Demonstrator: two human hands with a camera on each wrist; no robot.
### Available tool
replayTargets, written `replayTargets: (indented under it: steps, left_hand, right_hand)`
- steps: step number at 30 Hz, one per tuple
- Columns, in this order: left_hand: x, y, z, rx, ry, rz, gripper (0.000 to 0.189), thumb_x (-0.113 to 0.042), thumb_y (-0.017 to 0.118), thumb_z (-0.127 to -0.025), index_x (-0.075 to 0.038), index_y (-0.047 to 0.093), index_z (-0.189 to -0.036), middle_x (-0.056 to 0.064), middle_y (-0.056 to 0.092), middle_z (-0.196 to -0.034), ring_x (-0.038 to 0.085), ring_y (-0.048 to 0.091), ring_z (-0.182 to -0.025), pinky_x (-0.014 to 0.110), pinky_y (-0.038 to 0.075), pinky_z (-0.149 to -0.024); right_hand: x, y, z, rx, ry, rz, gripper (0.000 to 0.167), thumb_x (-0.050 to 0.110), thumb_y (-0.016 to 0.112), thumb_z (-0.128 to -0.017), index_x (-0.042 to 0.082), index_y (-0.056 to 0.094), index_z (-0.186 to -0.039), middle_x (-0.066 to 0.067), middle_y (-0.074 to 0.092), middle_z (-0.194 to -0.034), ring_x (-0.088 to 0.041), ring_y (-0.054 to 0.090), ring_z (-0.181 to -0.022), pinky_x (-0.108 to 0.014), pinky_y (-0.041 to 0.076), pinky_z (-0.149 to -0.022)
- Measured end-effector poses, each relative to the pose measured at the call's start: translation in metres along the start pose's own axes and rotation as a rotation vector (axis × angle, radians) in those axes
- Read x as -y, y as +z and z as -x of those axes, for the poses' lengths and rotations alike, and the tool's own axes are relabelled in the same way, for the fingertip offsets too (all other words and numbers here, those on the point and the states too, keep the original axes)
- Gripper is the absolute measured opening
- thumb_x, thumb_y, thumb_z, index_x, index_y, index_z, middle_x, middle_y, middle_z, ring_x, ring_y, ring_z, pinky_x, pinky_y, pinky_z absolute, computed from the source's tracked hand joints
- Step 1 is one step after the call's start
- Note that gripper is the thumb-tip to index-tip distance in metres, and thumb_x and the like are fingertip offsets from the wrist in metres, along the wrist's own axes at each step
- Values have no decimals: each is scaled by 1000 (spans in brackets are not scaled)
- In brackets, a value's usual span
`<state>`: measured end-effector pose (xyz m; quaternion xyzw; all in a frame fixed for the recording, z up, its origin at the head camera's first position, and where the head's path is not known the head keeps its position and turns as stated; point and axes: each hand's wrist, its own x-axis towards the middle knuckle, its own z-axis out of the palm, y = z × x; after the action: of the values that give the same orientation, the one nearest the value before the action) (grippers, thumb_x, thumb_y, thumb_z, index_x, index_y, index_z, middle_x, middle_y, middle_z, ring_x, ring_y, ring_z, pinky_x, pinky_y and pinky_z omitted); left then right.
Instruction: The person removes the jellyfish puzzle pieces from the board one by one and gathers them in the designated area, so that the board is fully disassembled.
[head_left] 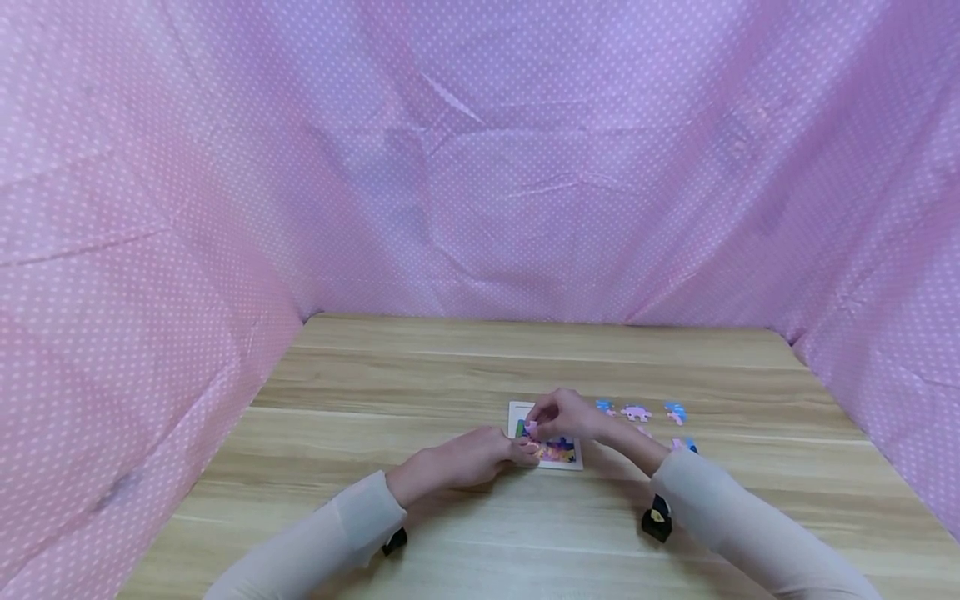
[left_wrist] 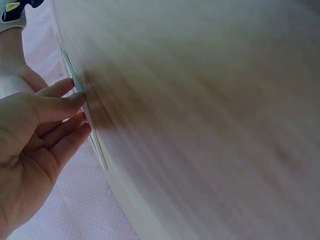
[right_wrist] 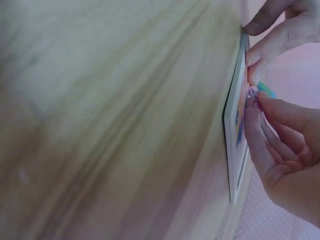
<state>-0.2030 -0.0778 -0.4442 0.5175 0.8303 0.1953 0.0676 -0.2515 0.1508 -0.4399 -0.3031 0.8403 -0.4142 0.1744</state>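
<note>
A small jigsaw puzzle with a white frame (head_left: pixel 573 466) lies on the wooden table, its picture partly filled with colourful pieces. My right hand (head_left: pixel 566 414) is over the puzzle and pinches a puzzle piece (head_left: pixel 531 427) between thumb and fingertips, against the picture. My left hand (head_left: pixel 476 454) rests at the near left side of the frame. In the right wrist view, the left hand (right_wrist: pixel 285 37) has its thumb at the frame's edge and a fairly straight finger pressing on the picture. The right hand's fingers cover part of the puzzle.
Several loose puzzle pieces lie right of the frame, among them a pink one (head_left: pixel 637 412), a blue and pink one (head_left: pixel 676 412) and another (head_left: pixel 684 445) by the right forearm. Pink dotted cloth (head_left: pixel 480 208) hangs around the table (head_left: pixel 420 358).
</note>
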Motion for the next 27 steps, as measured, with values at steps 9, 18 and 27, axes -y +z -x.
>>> replayTargets:
  steps: [9,18,27]
  left_hand:
    - [-2,0,-1,50,-50,-26,32,-6,51,-105,-13,66,-133,1,55,-140,9,51,-129,19,40,-106]
    - [-4,-1,0,46,-52,-39,33,-6,52,-104,-15,65,-134,0,54,-141,7,54,-126,19,43,-103]
    - [-4,-2,-1,49,-42,-42,35,-1,51,-104,-13,65,-134,2,55,-140,13,50,-132,26,38,-110]
  right_hand:
    - [-16,-10,5,-101,10,-19,15,-1,70,-90,-11,72,-100,-13,74,-89,-15,68,-79,-24,56,-70]
    - [-18,-23,22,-121,60,-66,19,3,70,-92,-11,71,-105,-16,75,-90,-20,71,-78,-26,57,-68]
    - [-29,-44,47,-159,48,-22,17,2,74,-89,-10,73,-101,-17,74,-93,-19,67,-81,-22,54,-68]
